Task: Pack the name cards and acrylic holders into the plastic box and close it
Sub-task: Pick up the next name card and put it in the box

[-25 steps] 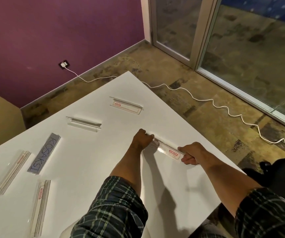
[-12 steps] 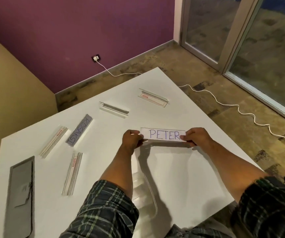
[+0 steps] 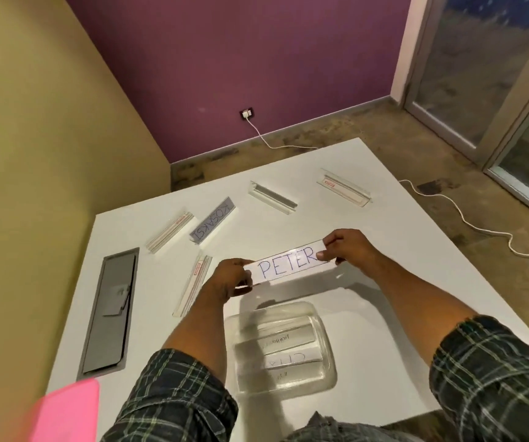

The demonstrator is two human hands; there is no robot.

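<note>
The PETER name card [image 3: 288, 262] in its clear holder hangs above the table [image 3: 416, 250], just beyond the plastic box [image 3: 323, 374]. We judge it light, stiff and slick, so we pinch its ends: left hand [image 3: 229, 279] and right hand [image 3: 344, 247].

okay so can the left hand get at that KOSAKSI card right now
Probably not yet. The left hand pinches one end of the PETER card, and the right hand pinches the other. The KOSAKSI card lies uncovered on the table beyond it, so once freed, nothing blocks the way.
</note>
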